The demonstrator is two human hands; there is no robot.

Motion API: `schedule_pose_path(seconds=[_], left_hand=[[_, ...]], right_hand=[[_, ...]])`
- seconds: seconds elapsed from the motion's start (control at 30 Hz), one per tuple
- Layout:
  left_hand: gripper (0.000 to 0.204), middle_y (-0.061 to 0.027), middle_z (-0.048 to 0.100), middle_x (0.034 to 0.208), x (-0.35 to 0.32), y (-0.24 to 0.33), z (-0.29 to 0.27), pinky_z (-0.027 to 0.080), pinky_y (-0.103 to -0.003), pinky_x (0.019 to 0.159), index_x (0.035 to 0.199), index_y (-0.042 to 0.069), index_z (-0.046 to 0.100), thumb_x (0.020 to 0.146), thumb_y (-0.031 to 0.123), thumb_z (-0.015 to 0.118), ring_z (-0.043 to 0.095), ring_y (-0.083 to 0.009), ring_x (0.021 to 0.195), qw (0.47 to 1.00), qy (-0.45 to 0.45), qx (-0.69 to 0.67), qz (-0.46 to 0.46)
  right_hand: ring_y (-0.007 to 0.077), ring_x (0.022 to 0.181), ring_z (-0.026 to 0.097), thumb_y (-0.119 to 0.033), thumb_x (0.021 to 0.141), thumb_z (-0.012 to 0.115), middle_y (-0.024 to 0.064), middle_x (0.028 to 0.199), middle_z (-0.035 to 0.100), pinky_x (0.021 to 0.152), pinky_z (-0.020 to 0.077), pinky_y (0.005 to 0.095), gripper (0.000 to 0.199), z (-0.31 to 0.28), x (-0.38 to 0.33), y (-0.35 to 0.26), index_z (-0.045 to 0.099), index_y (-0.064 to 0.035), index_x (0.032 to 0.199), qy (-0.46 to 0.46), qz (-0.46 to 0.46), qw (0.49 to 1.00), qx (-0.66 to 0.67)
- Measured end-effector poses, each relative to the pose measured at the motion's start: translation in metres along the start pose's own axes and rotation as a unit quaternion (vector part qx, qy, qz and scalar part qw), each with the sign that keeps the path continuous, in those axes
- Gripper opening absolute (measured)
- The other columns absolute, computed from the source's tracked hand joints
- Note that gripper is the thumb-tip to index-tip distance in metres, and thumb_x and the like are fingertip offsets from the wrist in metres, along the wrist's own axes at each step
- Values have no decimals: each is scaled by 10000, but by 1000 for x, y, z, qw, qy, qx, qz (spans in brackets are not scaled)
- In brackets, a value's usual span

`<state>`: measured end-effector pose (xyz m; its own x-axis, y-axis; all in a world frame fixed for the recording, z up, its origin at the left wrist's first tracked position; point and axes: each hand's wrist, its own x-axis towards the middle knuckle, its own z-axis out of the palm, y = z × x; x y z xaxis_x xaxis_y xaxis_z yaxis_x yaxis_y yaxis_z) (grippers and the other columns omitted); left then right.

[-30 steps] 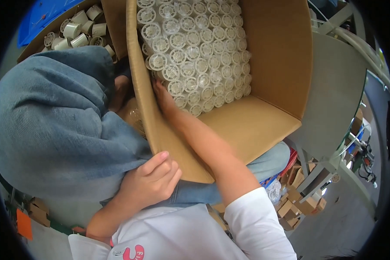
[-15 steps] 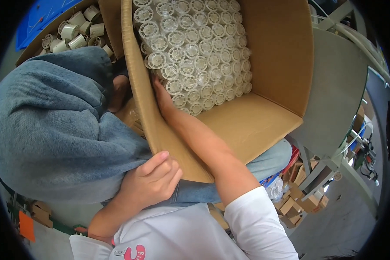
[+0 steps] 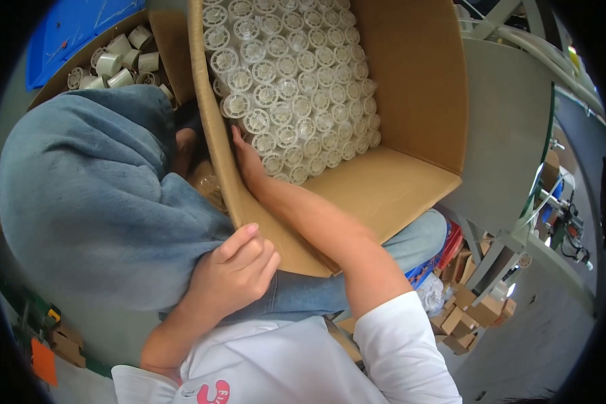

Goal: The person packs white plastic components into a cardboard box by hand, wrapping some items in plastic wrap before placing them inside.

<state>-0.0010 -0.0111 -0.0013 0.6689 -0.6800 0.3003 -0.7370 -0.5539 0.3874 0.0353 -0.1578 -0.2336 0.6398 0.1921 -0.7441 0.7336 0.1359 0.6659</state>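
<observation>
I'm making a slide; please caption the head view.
Right hand inside a cardboard box, beside rows of clear round pieces; left hand curled by the box's edge.

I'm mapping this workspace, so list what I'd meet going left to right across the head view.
Orange sheet → white cylinders → clear round pieces → grey panel.
</observation>
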Motion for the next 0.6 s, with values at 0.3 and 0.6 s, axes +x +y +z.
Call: schedule_pose_path(seconds=[0.3,0.6], left_hand=[[9,5,563,787,-3,-5,-8,308,-307,1034,704,118,551,699,122,558,555,-120,867,1000,-8,-6,7],[152,-11,552,801,27,-4,-12,336,-338,995,760,112,550,723,222,648,535,-142,854,995,-29,-73,66]], right_hand=[[304,1379,199,-298,905,380,109,1469,295,1111,110,537,483,-1,-68,58,443,-80,1331,198,-18,940,278],[323,1257,408,-279,831,555,134,1330,460,1039,313,475,378,50,-158,148,571,-120,1174,279,-33,756,591]])
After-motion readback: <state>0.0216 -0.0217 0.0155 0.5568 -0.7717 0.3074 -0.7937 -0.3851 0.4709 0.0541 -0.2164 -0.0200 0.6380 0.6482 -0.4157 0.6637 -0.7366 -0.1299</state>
